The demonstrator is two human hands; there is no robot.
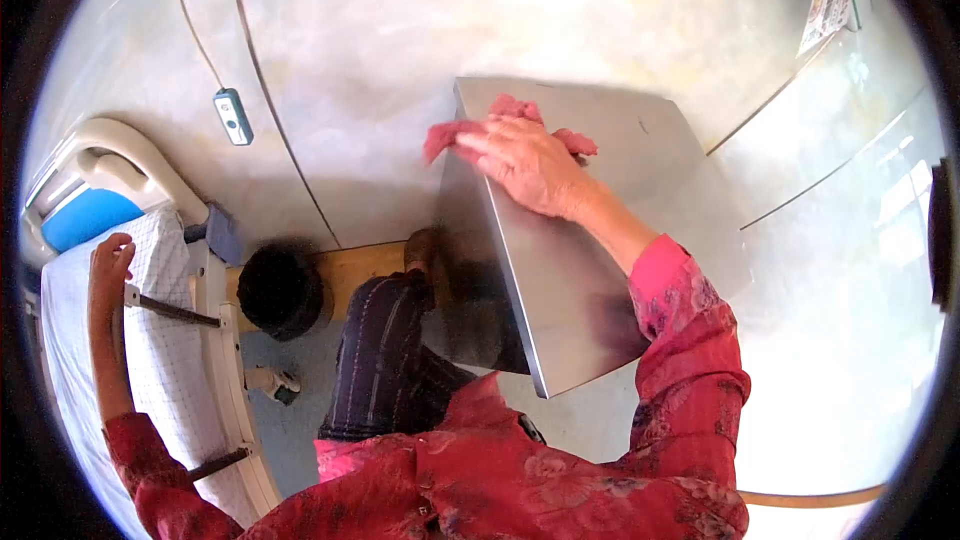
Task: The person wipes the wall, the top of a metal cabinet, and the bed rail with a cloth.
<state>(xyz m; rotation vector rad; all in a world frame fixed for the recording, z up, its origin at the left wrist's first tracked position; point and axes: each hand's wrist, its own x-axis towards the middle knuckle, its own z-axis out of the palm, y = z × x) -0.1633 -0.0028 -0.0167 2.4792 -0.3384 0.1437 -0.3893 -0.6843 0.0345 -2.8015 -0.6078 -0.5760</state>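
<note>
A crumpled pinkish-red cloth (pixel 515 108) lies under my right hand (pixel 530 162), bunched between the palm and the metal top and sticking out around the fingers. Slightly blurred, the hand presses it near the far left edge of a grey metal cabinet (pixel 600 270) with a smooth, shiny top. Off to the left, my left hand (pixel 110 258) is held over the bed, its fingers loosely bent and apart with nothing visible in them. A white checked sheet (pixel 165 340) lies below that hand, close to a dark bed rail bar (pixel 178 311).
The bed (pixel 130 145) has a beige headboard and a blue panel. A black round bin (pixel 280 290) stands on the floor between bed and cabinet. A socket strip (pixel 233 117) hangs by its cord on the wall. A printed sign (pixel 828 12) is at upper right.
</note>
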